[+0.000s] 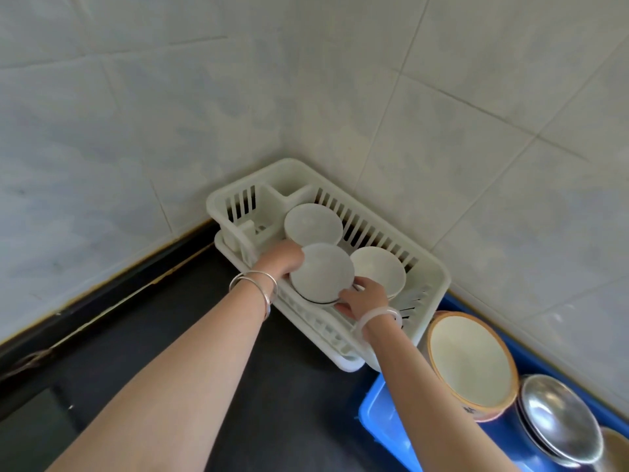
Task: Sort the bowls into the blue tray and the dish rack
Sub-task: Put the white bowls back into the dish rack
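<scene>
Setting nearest white bowl (321, 272) into dish rack (439, 269), gripping its rim with left hand (280, 262) and right hand (364, 298); probably needing level, gentle release next.

No words or numbers can be read here. The big bowl with the orange rim (471, 361) has a few small dark marks low on its outer side. They are too blurry and too small to read.
</scene>
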The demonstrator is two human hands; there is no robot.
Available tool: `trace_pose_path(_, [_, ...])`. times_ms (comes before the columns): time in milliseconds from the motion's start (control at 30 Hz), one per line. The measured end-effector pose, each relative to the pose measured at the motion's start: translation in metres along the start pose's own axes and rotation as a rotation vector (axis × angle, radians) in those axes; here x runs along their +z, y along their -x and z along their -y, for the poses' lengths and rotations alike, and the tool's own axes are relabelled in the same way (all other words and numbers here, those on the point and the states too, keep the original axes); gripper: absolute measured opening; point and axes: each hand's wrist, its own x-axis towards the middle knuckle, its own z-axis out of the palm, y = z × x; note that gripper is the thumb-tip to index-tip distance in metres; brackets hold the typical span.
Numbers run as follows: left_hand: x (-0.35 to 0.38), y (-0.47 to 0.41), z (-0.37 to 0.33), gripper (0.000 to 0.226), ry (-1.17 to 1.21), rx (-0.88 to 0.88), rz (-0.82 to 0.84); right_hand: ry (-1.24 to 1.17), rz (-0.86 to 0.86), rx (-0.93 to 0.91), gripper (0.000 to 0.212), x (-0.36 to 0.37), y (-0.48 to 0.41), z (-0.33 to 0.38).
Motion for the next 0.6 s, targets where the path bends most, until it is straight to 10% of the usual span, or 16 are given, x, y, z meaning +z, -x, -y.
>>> trace_pose_path(600, [0.004,0.003,-0.001,0.025,-0.098,0.082,-0.042,0.118,0.184,0.035,0.042,0.000,0.015,0.000])
